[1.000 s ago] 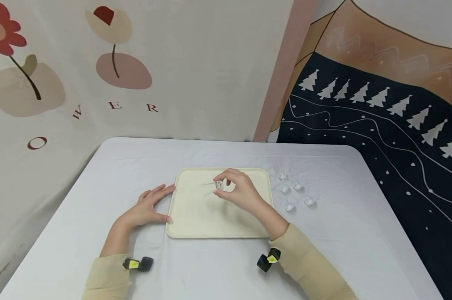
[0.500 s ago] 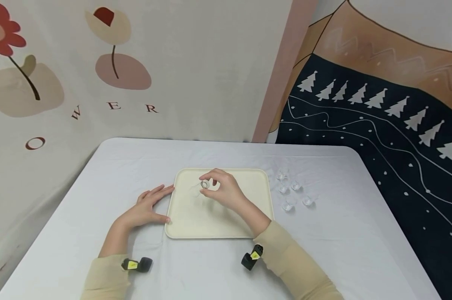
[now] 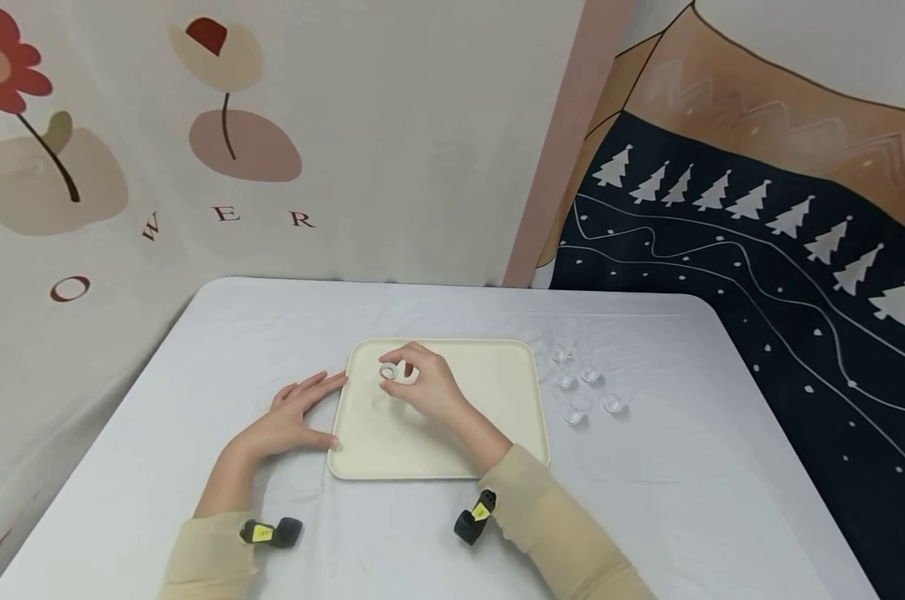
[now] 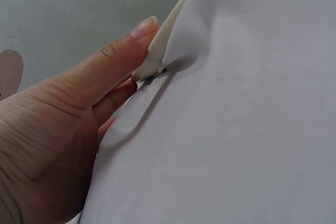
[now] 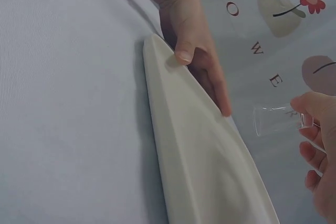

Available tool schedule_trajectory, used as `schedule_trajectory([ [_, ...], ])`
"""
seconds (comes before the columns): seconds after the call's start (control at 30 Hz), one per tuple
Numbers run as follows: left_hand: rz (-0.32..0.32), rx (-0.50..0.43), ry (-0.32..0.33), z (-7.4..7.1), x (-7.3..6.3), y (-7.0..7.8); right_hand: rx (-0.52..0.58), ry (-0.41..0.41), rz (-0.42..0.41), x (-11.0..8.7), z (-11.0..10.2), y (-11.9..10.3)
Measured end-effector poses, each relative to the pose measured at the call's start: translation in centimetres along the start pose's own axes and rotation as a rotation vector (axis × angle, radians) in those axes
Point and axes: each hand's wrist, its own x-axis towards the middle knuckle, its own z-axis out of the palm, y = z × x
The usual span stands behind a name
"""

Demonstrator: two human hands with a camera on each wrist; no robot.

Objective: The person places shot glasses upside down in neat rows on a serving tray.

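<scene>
Pinching a cup (image 5: 275,120) in my right hand (image 3: 430,387), thumb and fingers squeezing its narrow end. It's up over the far left part of the tray (image 3: 475,442), long axis close to upright, wide end pointing away from my fingertips and down at the tray, with a gap between. Left hand (image 3: 291,422) is further from it, fingers pretty straight, just touching the tray's left edge. More cups (image 3: 575,412) sit right of the tray on a white cloth (image 3: 377,542).
</scene>
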Motion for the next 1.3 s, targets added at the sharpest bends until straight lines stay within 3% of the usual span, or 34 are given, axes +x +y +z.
schedule_trajectory([
  [0.6, 0.005, 0.009, 0.005, 0.0, -0.2, -0.2, -0.025, -0.028, 0.031, 1.1, 3.4, 0.0],
  [1.3, 0.037, 0.017, 0.014, 0.1, -0.3, -0.3, -0.112, -0.081, 0.058, 1.2, 4.8, 0.6],
])
